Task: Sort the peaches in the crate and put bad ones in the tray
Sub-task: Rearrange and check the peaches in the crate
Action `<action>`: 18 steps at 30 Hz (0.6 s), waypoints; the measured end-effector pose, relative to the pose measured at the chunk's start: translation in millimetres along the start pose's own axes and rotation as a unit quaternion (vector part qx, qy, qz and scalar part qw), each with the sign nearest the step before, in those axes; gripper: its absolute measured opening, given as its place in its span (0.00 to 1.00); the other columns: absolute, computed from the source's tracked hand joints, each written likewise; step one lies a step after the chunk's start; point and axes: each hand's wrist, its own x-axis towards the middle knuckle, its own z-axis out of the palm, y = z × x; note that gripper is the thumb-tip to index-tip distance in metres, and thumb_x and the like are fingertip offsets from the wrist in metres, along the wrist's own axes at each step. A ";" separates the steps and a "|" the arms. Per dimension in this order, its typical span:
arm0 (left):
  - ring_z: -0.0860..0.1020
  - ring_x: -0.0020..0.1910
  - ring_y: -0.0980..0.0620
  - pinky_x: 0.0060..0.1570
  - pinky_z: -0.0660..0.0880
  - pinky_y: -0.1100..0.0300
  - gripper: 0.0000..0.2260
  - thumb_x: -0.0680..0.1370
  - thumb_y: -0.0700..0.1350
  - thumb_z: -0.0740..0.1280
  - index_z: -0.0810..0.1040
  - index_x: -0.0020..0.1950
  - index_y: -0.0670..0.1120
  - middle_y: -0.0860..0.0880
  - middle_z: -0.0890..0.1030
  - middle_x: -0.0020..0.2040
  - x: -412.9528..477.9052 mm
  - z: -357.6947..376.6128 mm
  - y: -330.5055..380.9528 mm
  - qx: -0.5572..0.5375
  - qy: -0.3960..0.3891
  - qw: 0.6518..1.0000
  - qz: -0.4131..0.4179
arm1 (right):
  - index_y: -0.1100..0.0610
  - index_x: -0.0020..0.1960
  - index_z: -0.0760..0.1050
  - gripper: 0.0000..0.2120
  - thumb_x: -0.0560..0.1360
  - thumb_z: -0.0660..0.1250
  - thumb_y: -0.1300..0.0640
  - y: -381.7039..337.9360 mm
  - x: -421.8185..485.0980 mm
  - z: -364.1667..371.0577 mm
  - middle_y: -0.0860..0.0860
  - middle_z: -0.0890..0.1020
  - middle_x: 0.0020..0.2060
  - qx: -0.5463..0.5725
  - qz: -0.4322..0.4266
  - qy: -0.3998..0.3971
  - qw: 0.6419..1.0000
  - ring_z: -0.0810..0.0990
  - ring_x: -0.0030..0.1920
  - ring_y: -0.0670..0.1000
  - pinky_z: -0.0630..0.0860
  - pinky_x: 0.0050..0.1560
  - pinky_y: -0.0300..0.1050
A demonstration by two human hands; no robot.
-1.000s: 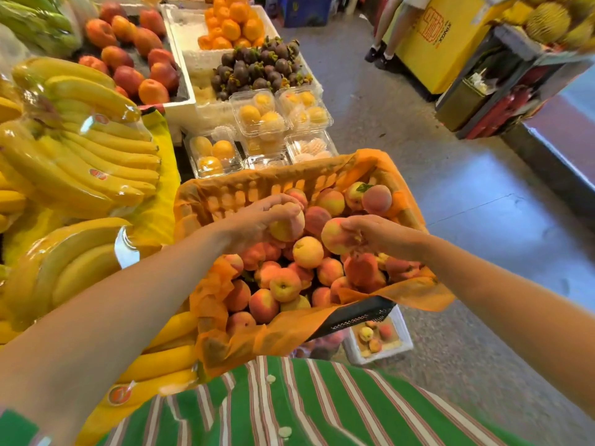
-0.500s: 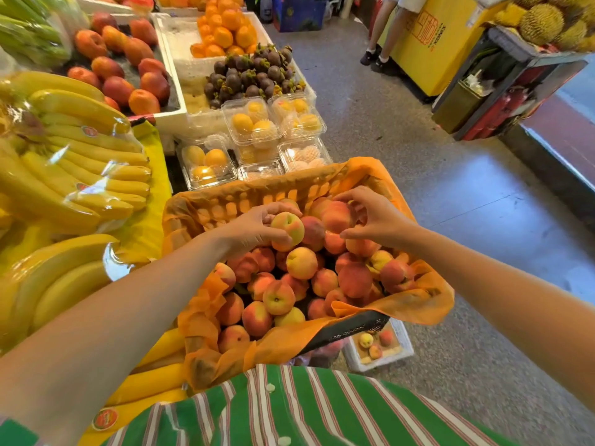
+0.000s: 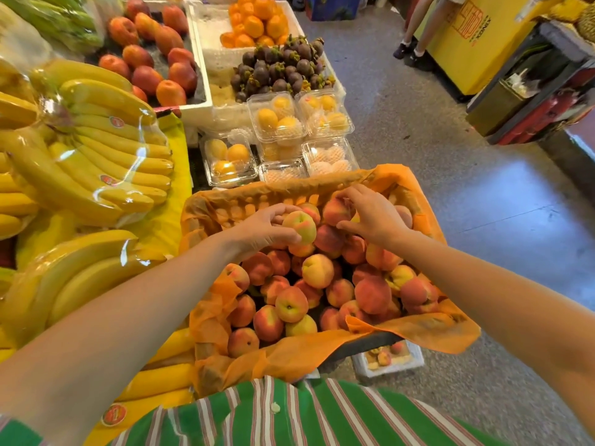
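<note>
Speckled grey floor [image 3: 418, 130], yellow cabinet [image 3: 476, 43] at the far side

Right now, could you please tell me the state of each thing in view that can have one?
Left hand, grips a yellowish peach.
Right hand, fingers curled round a reddish peach in the pile.
Crate, open, paper-lined, heaped with peaches.
Tray, on the floor, holds a few peaches.
Clamshell boxes, lids closed.
Bananas, wrapped in clear plastic.
</note>
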 end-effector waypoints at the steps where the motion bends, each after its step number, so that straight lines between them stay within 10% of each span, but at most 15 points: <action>1: 0.79 0.55 0.47 0.49 0.79 0.60 0.23 0.73 0.36 0.71 0.72 0.66 0.48 0.41 0.76 0.59 1.3 0.3 0.0 -0.006 -0.001 1.000 -0.001 | 0.54 0.65 0.72 0.28 0.69 0.75 0.48 0.2 -0.4 0.8 0.53 0.76 0.55 -0.007 -0.002 0.002 1.000 0.76 0.56 0.56 0.76 0.53 0.55; 7: 0.79 0.57 0.45 0.51 0.79 0.56 0.22 0.70 0.38 0.72 0.74 0.63 0.48 0.40 0.76 0.62 11.7 13.0 2.2 -0.093 -0.024 0.995 -0.007 | 0.52 0.78 0.57 0.35 0.76 0.68 0.48 2.2 -6.2 -6.9 0.55 0.69 0.70 0.010 0.001 -0.076 0.997 0.66 0.70 0.56 0.67 0.66 0.58; 12: 0.80 0.54 0.49 0.42 0.78 0.62 0.20 0.70 0.43 0.73 0.74 0.61 0.47 0.45 0.79 0.56 16.7 35.7 10.3 -0.112 -0.052 0.992 0.007 | 0.53 0.70 0.69 0.25 0.75 0.69 0.54 13.9 -27.7 -23.8 0.55 0.77 0.60 0.098 0.009 -0.018 0.995 0.75 0.62 0.55 0.72 0.61 0.57; 18: 0.78 0.54 0.48 0.51 0.79 0.56 0.22 0.69 0.46 0.77 0.74 0.61 0.49 0.46 0.77 0.58 29.7 62.8 0.6 0.236 -0.054 0.968 0.066 | 0.57 0.61 0.77 0.17 0.73 0.67 0.56 34.6 -76.0 -34.0 0.54 0.79 0.54 0.112 -0.016 0.042 0.993 0.77 0.56 0.54 0.74 0.58 0.55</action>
